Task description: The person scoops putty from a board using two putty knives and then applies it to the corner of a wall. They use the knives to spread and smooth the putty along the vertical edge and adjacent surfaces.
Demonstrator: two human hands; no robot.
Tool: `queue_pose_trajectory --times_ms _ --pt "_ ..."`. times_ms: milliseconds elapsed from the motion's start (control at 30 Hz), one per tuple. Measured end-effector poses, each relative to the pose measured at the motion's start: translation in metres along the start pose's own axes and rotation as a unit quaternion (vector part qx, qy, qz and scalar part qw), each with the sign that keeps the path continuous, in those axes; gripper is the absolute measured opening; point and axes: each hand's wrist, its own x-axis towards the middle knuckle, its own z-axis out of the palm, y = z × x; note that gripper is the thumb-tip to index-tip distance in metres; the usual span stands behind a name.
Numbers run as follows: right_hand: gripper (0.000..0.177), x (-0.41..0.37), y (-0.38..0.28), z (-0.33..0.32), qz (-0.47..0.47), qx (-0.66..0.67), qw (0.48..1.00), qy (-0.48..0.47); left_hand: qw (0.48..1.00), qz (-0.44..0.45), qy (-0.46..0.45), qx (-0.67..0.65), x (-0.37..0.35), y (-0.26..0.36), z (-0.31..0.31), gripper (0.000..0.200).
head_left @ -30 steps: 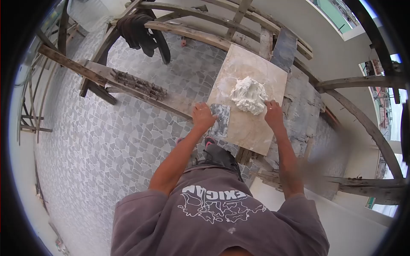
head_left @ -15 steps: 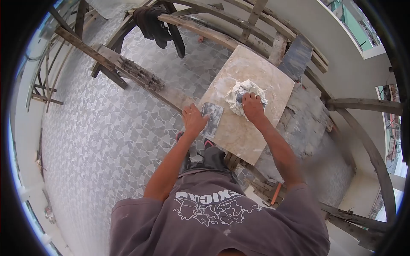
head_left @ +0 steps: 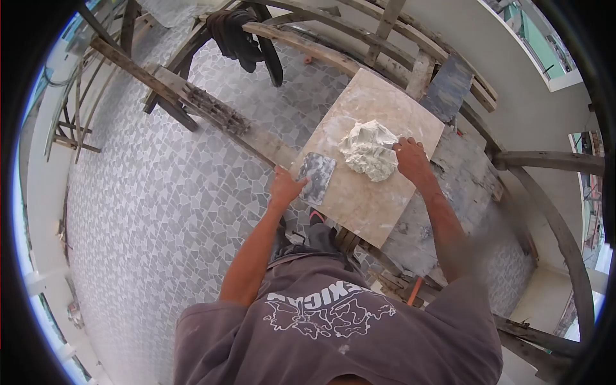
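Observation:
My left hand (head_left: 287, 187) grips the left edge of a flat grey plate (head_left: 317, 179), its thumb over the top face, which is smeared with white. The plate overlaps the lower left edge of a beige tile board (head_left: 378, 215). On the board lies a mound of wet white putty (head_left: 367, 151), rough and folded on top. My right hand (head_left: 414, 157) is closed around a scraper at the mound's right side. Most of the scraper hides under the fingers; a small dark part shows against the putty.
Wooden scaffold planks (head_left: 301, 46) run behind the board, and a dark cloth (head_left: 234, 40) hangs over one. A narrow plank (head_left: 218, 119) extends left over the patterned floor (head_left: 147, 212). A dark sheet (head_left: 447, 85) lies beyond the board's right corner. An orange bar (head_left: 414, 290) sits near my right side.
My right hand has moved right, from the middle of the putty to its right side, uncovering the mound, which looks more gathered. My left hand has shifted slightly down beside the plate.

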Motion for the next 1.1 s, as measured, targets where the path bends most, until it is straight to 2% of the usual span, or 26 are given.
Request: queue_pose_trajectory --times_ms 67,100,167,267,300,367,400,433,500,600,700,733,767,833,900,933,1000,1067,1100 --pt "0.018 -0.012 -0.009 0.009 0.067 -0.015 0.996 0.053 1.000 -0.001 -0.011 0.011 0.003 0.000 -0.001 0.100" --pt "0.019 -0.023 -0.016 0.041 0.018 -0.023 1.000 0.011 1.000 -0.002 -0.016 0.016 0.004 -0.001 0.000 0.103" --pt "0.020 -0.034 -0.031 0.058 -0.022 -0.030 0.999 -0.034 0.999 0.002 -0.032 0.019 0.007 -0.008 0.002 0.111" --pt "0.020 -0.027 -0.002 0.015 -0.019 0.096 0.993 -0.064 0.999 0.004 -0.039 0.032 0.008 -0.010 0.004 0.119" --pt "0.020 -0.023 -0.002 0.014 0.009 0.071 0.997 -0.012 0.999 0.005 -0.035 0.038 0.011 -0.006 0.001 0.122" --pt "0.020 -0.020 -0.007 0.014 0.066 0.021 0.994 0.087 0.998 0.005 -0.035 0.042 0.008 -0.003 -0.003 0.122" --pt "0.020 -0.022 -0.013 0.027 0.045 -0.006 0.998 0.049 0.998 0.005 -0.035 0.045 0.007 -0.001 -0.005 0.122" --pt "0.020 -0.024 -0.018 0.070 0.002 -0.015 0.999 0.047 0.998 0.010 -0.042 0.051 0.007 -0.003 -0.003 0.122" --pt "0.020 -0.028 -0.019 0.057 -0.045 -0.007 0.999 -0.023 0.996 0.019 -0.051 0.063 0.013 -0.007 -0.003 0.124" --pt "0.021 -0.022 0.001 0.016 -0.031 0.034 0.996 -0.077 0.996 0.002 -0.062 0.064 0.010 -0.002 -0.007 0.124" --pt "0.021 -0.019 -0.020 0.028 0.051 0.019 0.993 0.100 0.995 0.012 -0.071 0.075 0.012 -0.004 -0.007 0.125" --pt "0.022 -0.020 -0.023 0.064 0.017 0.034 0.996 0.081 0.994 0.009 -0.074 0.076 0.013 -0.003 -0.006 0.122" --pt "0.023 -0.023 -0.028 0.068 -0.004 0.016 0.999 0.031 0.994 0.007 -0.078 0.079 0.014 -0.004 -0.007 0.119" --pt "0.023 -0.030 -0.015 0.042 0.005 0.105 0.994 0.020 0.992 0.012 -0.064 0.105 0.012 0.005 -0.012 0.111" --pt "0.024 -0.045 -0.002 0.022 0.065 0.195 0.975 0.086 0.987 0.025 -0.035 0.153 -0.004 0.023 -0.020 0.101" --pt "0.024 -0.051 0.004 0.018 0.093 0.238 0.959 0.120 0.985 0.065 -0.008 0.162 -0.003 0.027 -0.018 0.096" --pt "0.026 -0.067 0.006 0.019 0.258 0.343 0.896 0.113 0.971 0.143 0.051 0.182 0.001 0.034 -0.015 0.086" --pt "0.041 -0.079 0.010 -0.002 0.356 0.477 0.801 -0.065 0.968 0.195 0.060 0.148 0.017 0.037 -0.003 0.083" --pt "0.042 -0.086 0.002 0.003 0.375 0.482 0.792 -0.003 0.964 0.222 0.069 0.132 0.028 0.039 0.004 0.082"
